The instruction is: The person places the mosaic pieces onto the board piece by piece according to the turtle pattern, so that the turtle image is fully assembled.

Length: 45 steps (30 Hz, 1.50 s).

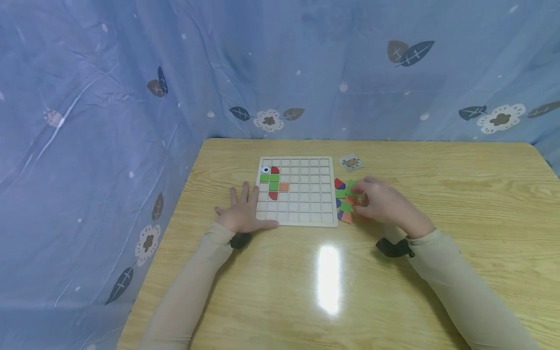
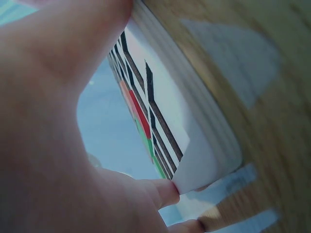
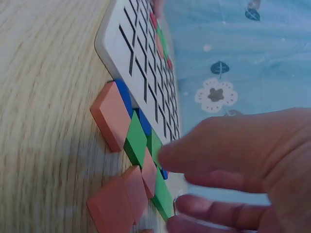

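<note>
My left hand (image 1: 239,215) rests with spread fingers at the near left corner of a white grid board (image 1: 306,206), thumb along its front edge. On the board's left columns lie a round eye piece (image 1: 265,169), green squares (image 1: 274,186), two red rounded pieces (image 1: 273,196) and an orange square (image 1: 284,186). My right hand (image 1: 389,206) reaches over loose tiles beside the board's right edge. Its thumb and fingers are apart, with the thumb tip right at a green tile (image 3: 154,145). Orange tiles (image 3: 111,114) and blue pieces (image 3: 124,94) lie around it; the hand hides some tiles.
A small printed card (image 1: 351,162) lies beyond the tiles, near the board's far right corner. The wooden table (image 1: 459,194) extends right and toward me. A blue patterned curtain (image 1: 341,58) hangs along its back and left sides.
</note>
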Available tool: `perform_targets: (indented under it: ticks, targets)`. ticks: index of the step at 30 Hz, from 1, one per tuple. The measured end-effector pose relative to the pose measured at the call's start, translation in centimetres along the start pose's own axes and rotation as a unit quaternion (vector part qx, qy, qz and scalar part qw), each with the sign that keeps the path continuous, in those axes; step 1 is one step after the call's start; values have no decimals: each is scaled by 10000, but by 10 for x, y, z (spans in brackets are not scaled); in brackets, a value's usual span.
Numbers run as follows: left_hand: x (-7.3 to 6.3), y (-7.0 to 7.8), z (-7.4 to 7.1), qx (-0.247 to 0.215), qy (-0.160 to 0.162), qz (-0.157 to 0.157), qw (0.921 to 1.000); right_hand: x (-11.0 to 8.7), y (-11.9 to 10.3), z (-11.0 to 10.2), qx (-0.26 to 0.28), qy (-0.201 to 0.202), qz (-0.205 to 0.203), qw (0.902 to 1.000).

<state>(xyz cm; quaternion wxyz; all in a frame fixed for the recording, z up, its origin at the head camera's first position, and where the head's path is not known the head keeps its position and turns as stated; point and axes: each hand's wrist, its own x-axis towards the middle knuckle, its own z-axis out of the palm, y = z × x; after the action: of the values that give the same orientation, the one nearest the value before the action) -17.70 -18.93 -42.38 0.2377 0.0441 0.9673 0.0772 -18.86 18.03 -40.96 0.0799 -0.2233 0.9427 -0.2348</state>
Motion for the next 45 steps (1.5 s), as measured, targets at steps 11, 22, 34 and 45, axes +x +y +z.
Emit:
perform_targets:
  ticks: [11,22,34,45]
  targets:
    - [1,-2,1,-46,-2,13,10000,-1,-5,7,-360,-410,525,9971]
    - [1,0,0,20,3,3,10000,1,-4,12,-364,-511,697,9956]
    - [-1,1,-1,-34,10,19,10000,0,2,10,-191,-343,79,9992]
    - [0,1,0,-17,33,4,10000,4,3,20,59,176,-689,9974]
